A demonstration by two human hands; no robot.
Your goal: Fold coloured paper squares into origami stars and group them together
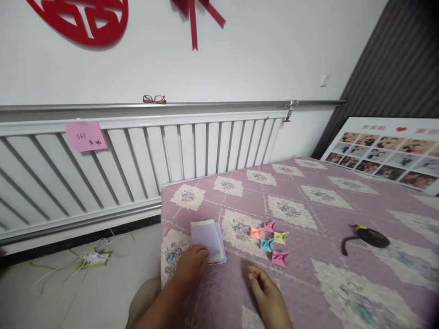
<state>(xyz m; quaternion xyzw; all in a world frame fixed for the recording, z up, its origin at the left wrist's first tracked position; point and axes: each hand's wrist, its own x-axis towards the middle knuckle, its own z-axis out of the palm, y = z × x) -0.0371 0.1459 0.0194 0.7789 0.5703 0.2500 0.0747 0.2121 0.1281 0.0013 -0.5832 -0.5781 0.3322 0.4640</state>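
Observation:
A stack of coloured paper (206, 237), pale purple on top with yellow and pink edges showing, lies near the left edge of the bed-like surface. My left hand (192, 262) is closed over its near left corner, and its fingertips touch the paper. To the right, my right hand (265, 290) hovers low over the cover with loosely curled fingers and nothing visible in them. Just beyond it sit several small folded paper pieces: orange (256, 233), blue (266, 245), yellow (281, 237), and two pink, one of them the nearest pink piece (280, 258).
A purple floral cover (240, 278) spreads under everything. Farther right lies a black tool with a yellow band (372, 236). Behind stands a white radiator (206, 148) with a pink note (85, 136); glasses (154, 99) rest on the pipe. Cables and a power strip (94, 259) lie on the floor.

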